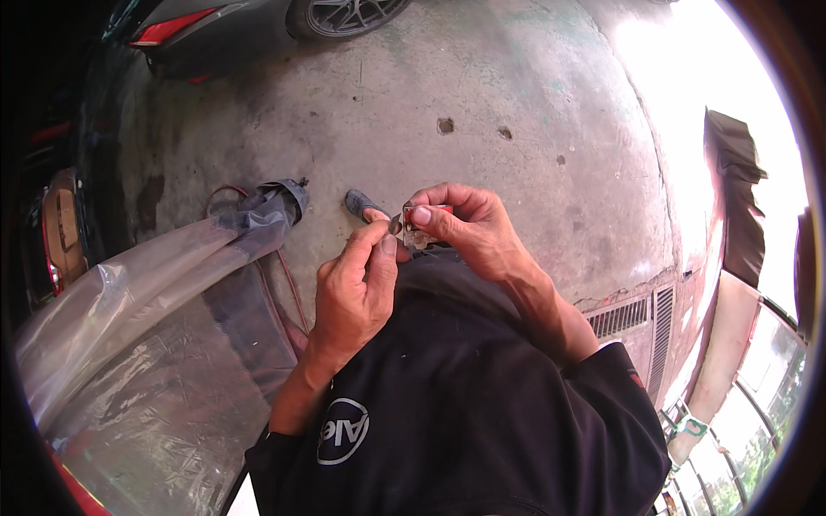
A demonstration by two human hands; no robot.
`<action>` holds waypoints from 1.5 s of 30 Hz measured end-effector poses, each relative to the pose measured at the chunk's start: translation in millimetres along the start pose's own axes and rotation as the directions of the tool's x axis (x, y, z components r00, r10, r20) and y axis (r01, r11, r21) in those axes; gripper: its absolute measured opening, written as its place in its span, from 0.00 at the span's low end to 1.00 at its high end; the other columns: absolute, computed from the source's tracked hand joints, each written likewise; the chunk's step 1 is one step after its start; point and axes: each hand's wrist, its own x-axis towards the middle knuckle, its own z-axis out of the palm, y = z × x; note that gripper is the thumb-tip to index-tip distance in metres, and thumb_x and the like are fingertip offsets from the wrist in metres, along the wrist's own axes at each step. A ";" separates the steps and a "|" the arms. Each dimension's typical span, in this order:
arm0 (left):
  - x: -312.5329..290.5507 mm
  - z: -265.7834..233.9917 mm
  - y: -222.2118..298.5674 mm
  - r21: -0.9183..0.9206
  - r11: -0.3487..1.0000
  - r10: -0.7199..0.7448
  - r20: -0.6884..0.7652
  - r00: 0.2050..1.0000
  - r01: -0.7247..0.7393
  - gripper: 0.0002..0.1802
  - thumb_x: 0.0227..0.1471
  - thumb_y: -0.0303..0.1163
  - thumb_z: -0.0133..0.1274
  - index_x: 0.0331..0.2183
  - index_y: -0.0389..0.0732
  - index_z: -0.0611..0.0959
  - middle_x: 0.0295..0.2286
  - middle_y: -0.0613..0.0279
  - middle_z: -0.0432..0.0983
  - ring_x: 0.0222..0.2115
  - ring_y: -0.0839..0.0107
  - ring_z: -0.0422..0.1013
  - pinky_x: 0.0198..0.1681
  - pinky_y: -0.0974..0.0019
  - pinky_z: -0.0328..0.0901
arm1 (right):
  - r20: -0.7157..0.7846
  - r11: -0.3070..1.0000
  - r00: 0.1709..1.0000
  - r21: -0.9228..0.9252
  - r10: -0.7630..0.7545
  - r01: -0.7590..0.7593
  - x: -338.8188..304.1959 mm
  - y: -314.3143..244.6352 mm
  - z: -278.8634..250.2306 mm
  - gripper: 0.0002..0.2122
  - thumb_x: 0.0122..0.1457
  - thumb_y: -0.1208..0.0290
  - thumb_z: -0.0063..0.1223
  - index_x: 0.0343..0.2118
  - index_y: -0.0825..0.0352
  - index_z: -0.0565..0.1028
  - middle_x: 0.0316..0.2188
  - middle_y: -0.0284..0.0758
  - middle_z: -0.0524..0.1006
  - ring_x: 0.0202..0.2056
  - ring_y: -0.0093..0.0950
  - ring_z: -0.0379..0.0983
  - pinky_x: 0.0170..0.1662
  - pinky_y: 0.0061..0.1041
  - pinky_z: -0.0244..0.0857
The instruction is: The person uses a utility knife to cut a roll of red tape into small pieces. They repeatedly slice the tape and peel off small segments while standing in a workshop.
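In front of my dark shirt, both hands are raised close together. My left hand pinches a small dark, flat piece between thumb and fingertips. Just to the right, the thumb and fingers of my right hand are closed on a small red and silvery object. My fingers cover most of it, so its kind is not clear. The dark piece is right beside the silvery object; I cannot tell whether they touch.
Clear plastic sheeting covers something at the left. A red hose lies beside it. Ahead, a dark car stands on the stained concrete floor. At the right are a floor grate and a bright opening. My shoe shows below.
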 end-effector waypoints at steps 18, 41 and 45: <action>-1.5 -10.0 7.9 0.153 0.980 0.133 -0.022 0.991 -0.128 0.09 0.63 0.23 0.52 0.44 0.32 0.81 0.28 0.54 0.82 0.28 0.68 0.81 0.31 0.67 0.73 | 0.061 0.999 0.998 -0.035 -0.014 0.016 -4.8 -5.1 12.4 0.13 0.65 0.71 0.59 0.46 0.76 0.78 0.36 0.39 0.83 0.39 0.27 0.81 0.48 0.27 0.75; -5.2 -13.7 1.0 0.207 0.957 0.210 -0.002 0.978 -0.205 0.13 0.59 0.21 0.54 0.46 0.29 0.80 0.32 0.46 0.83 0.31 0.55 0.82 0.32 0.59 0.75 | 0.038 0.997 0.999 -0.080 -0.003 0.006 -7.5 -3.9 12.4 0.13 0.64 0.69 0.61 0.46 0.73 0.79 0.37 0.34 0.83 0.41 0.21 0.78 0.48 0.23 0.74; -4.3 -15.4 1.4 0.239 0.945 0.226 0.013 0.974 -0.222 0.14 0.57 0.20 0.55 0.46 0.29 0.81 0.33 0.45 0.83 0.31 0.54 0.82 0.33 0.58 0.75 | 0.040 0.996 0.999 -0.089 0.004 0.000 -7.1 -3.2 11.2 0.13 0.64 0.69 0.62 0.46 0.72 0.80 0.38 0.32 0.82 0.41 0.19 0.78 0.47 0.21 0.73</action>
